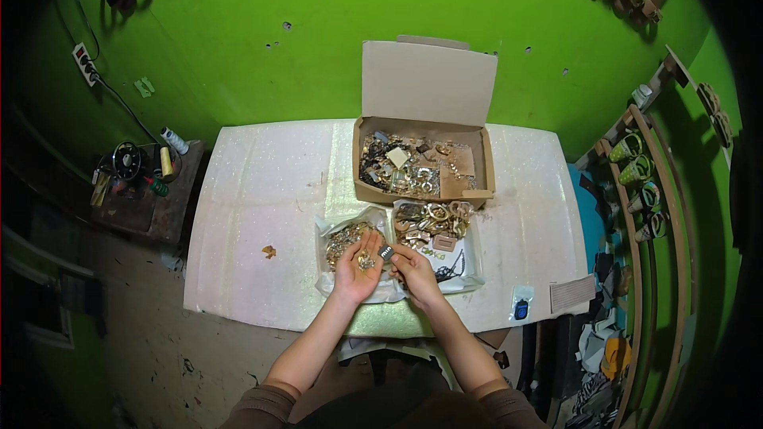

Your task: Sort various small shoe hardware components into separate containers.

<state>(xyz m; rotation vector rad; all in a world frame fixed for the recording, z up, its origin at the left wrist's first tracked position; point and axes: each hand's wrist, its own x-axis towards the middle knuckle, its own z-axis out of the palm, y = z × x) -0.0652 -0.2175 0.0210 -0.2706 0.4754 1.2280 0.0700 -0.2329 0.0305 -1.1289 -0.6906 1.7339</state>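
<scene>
Our left hand (358,274) lies palm up and nearly flat, fingers stretched away from us and only slightly cupped, bearing a few small shiny pieces (366,260) in its palm. Our right hand (415,274) is drawn into a pinch, thumb and fingers together on a small dark tag (386,253) with pale marks.

We see that tag at the left fingers' right edge, between the two hands, so it lies to the left of the right hand and just beyond the shiny pieces. The right hand is the nearer, being the one that has hold of it. The tag looks tilted, but it is too small for us to be sure of its long axis, or of whether it touches the left fingers.

Below our left hand sits a lined tray (323,281) of small gold-toned bits (338,242); just beside it, on the right, another lined tray (477,253) carries buckles (437,213) and a black strand (453,267). Beyond both, we have a cardboard box (381,193) of mixed fittings, its lid (427,83) raised, on the pale worktop (254,191).
</scene>
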